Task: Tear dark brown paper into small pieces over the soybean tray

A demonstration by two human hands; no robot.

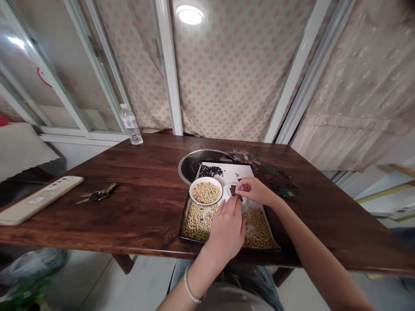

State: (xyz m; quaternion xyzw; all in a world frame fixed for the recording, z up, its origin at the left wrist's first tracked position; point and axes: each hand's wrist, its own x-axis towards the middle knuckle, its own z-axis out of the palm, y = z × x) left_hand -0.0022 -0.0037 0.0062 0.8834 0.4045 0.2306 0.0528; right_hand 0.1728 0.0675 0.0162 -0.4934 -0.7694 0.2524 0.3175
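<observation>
A small dark reddish-brown flat piece (233,190) is pinched at the fingertips of my right hand (254,191), over a small white dish (245,205). My left hand (228,224) reaches in from the front, fingers stretched forward, tips at the dish's near side by the dark piece. Both hands partly cover the dish. Left of them is a white bowl (205,203) of yellow beans with a few dark ones. Underneath is a black-edged tray (184,224) lined with white. It holds loose yellow beans (196,224) in front and dark beans (210,171) at the back left.
Dark red and green scraps (272,170) lie right of the tray. A round dark plate (188,166) sits behind it. Keys (97,194), a phone (42,198) and a water bottle (131,125) are on the left of the wooden table (145,207).
</observation>
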